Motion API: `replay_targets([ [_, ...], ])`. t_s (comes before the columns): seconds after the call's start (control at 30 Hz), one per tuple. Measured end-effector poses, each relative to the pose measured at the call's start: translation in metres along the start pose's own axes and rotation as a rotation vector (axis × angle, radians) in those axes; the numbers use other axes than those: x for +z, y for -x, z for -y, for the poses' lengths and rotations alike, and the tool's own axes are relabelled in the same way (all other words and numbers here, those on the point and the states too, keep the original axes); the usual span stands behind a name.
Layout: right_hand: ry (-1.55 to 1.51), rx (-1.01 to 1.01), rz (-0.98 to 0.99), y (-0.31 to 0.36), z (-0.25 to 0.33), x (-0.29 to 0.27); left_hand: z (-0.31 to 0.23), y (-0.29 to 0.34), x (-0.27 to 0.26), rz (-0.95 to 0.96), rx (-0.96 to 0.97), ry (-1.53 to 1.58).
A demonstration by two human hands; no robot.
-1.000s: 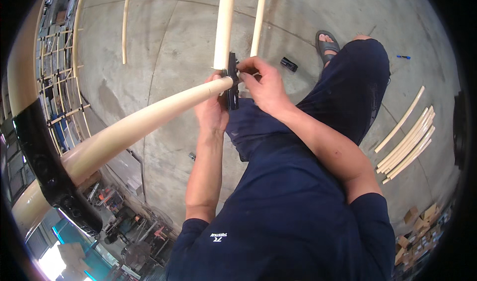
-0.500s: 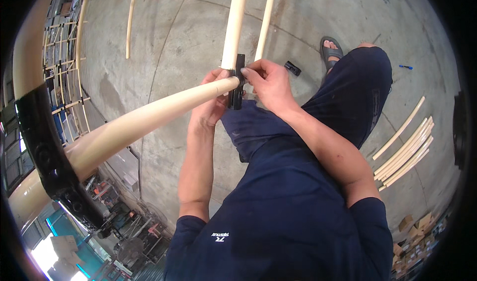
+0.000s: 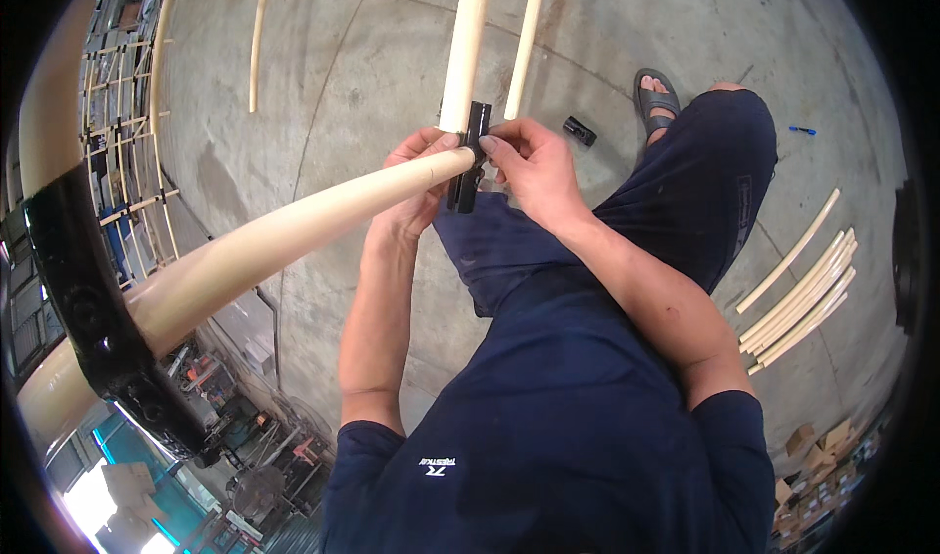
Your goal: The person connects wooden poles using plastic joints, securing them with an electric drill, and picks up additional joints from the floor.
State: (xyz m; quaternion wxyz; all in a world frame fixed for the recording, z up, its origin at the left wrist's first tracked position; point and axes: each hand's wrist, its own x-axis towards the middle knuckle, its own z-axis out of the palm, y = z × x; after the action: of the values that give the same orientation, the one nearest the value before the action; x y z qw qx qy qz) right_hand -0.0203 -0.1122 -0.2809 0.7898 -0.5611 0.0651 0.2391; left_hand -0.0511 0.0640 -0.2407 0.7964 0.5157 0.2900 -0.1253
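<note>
A black pipe joint (image 3: pixel 478 123) sits where a long cream pipe (image 3: pixel 294 223) from the left meets an upright cream pipe (image 3: pixel 465 49). My left hand (image 3: pixel 416 201) is closed around the joint from the left, its thumb near the foot of the upright pipe; some fingers are hidden behind the long pipe. My right hand (image 3: pixel 539 174) pinches the joint's right side between thumb and curled fingers. At the far left, another black joint (image 3: pixel 83 289) clasps the long pipe, close to the camera.
A loose black joint piece (image 3: pixel 580 131) and a blue marker (image 3: pixel 803 131) lie on the concrete floor. Several short cream pipes (image 3: pixel 798 304) lie at the right. Racks (image 3: pixel 122 152) stand at the left, machinery (image 3: pixel 259 490) at the lower left, cardboard boxes (image 3: pixel 832 441) at the lower right.
Both hands keep hold of the joint. The joint's upper end has shifted slightly right and up, and my left forearm has moved a little left.
</note>
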Motion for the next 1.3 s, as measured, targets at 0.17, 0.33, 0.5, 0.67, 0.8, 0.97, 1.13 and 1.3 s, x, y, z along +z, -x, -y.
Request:
replay_targets([
  [0.17,0.047,-0.091,-0.01,0.004,0.003,-0.001,0.0,0.004,0.006,-0.051,0.033,-0.015],
  [0.33,0.062,0.149,0.076,0.003,0.019,-0.001,0.005,0.011,0.008,-0.093,0.043,-0.009],
  [0.5,0.113,-0.121,-0.031,0.005,0.001,-0.003,0.006,0.014,0.016,-0.09,0.048,0.014],
  [0.67,0.053,0.137,0.047,0.004,0.012,0.0,0.005,0.016,0.013,-0.094,0.048,-0.03],
  [0.8,0.088,-0.081,-0.006,0.006,0.009,0.001,0.008,0.016,0.02,-0.108,0.058,0.029],
  [0.97,0.047,0.114,0.02,0.007,0.02,0.003,0.012,0.015,0.015,-0.095,0.084,0.048],
  [1.13,0.146,-0.32,-0.029,0.009,-0.008,-0.007,0.016,0.017,0.021,-0.111,0.105,0.085],
  [1.3,-0.328,0.14,0.012,0.008,0.007,-0.018,0.021,0.015,0.011,-0.066,0.088,0.15],
])
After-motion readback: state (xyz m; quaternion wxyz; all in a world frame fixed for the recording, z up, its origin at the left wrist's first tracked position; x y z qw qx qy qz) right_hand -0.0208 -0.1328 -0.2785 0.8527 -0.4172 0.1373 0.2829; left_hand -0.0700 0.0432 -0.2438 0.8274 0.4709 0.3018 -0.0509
